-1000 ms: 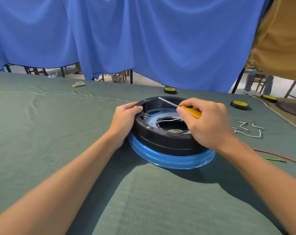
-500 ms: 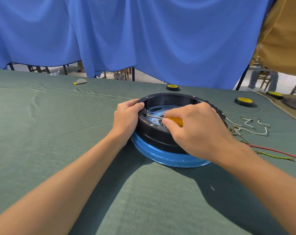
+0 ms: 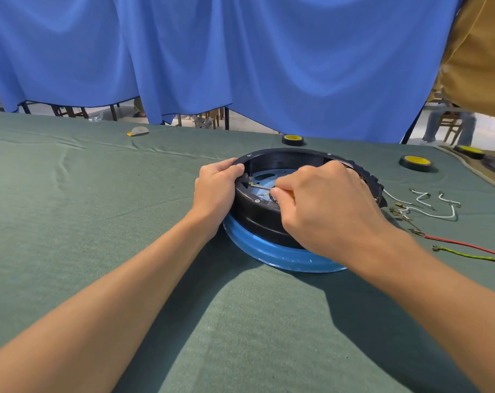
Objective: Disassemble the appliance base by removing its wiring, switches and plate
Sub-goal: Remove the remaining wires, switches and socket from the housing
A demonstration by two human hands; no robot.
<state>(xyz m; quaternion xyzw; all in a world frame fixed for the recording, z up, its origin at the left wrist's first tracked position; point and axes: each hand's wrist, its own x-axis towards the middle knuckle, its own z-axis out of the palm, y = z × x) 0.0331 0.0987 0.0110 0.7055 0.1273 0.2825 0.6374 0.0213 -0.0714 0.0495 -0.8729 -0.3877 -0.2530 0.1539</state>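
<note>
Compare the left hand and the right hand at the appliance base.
The left hand grips the black rim of the base from outside; the right hand hovers over its opening. The left hand holds no tool; the right hand holds a screwdriver pointed toward the left hand. Both have curled fingers.

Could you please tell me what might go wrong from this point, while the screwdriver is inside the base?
The screwdriver tip sits close to the left hand, whose fingers curl over the rim of the appliance base; a slip could jab them. Only that hand steadies the base, so it may slide on the green cloth under sideways force. The forearm behind the right hand lies near the loose terminals and could scatter them.
</note>
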